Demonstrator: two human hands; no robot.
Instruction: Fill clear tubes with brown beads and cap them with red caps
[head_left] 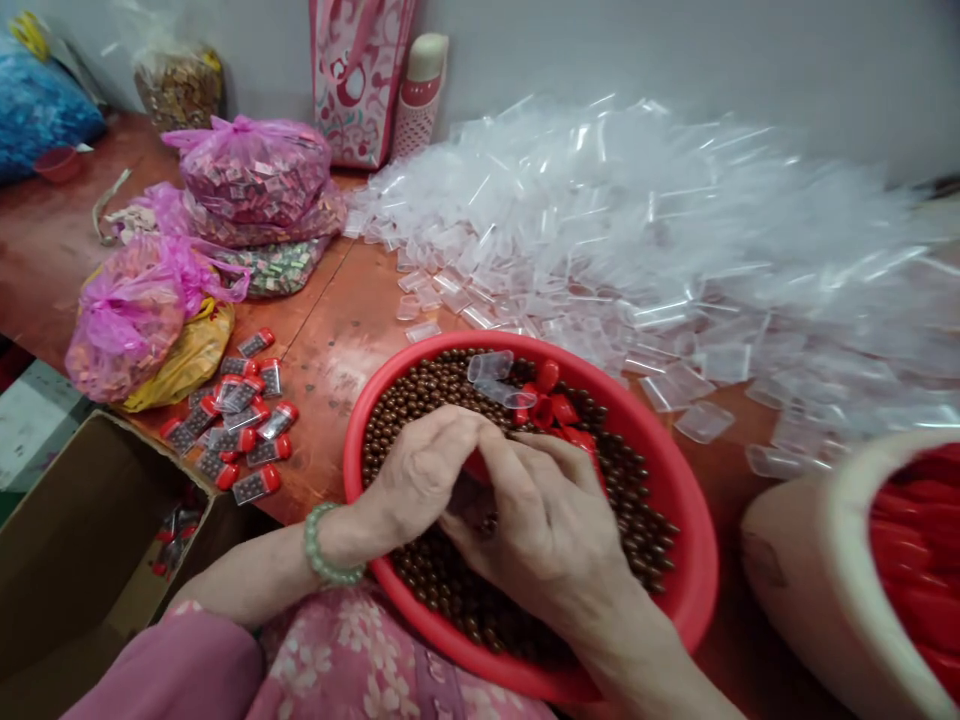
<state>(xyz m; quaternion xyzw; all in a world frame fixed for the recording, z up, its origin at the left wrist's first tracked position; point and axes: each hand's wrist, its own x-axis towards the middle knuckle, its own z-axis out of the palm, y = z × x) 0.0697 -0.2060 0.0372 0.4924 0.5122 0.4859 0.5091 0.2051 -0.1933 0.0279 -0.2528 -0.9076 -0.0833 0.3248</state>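
Observation:
My left hand [427, 465] and my right hand [544, 515] meet over a red basin [694, 560] of small brown balls [412, 400]. Both are closed around a small clear box [472, 497] with a red cap, mostly hidden by my fingers and thumbs. Dark balls seem to show through its wall. Just beyond my fingers, a few red caps [561, 410] and two or so empty clear boxes [491, 368] lie on the balls.
Clear empty boxes [637, 230] form a big heap at the back right. Filled red-capped boxes [244, 410] lie left of the basin, above an open carton [45, 570]. Tied bags [247, 170] stand back left. A pale tub [810, 550] of red caps is at right.

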